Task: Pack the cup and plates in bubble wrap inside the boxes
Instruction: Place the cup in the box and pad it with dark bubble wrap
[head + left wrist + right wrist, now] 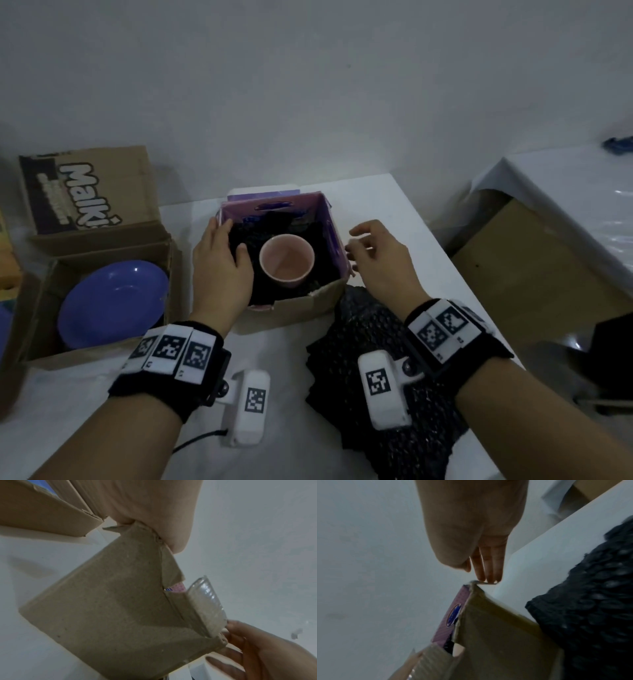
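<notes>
On the surface (394, 205) the box (291, 305) holds the upright cup (287, 260) on black wrap, just right of the left hand (221, 263), whose loose fingers hold nothing, while the right hand (380, 260) hovers open outside the box's right wall.

A cup (287, 261) stands in the middle box (294, 305) on the table (383, 205) — plate (113, 303) boxed to its left, bubble wrap (370, 342) near right.
</notes>
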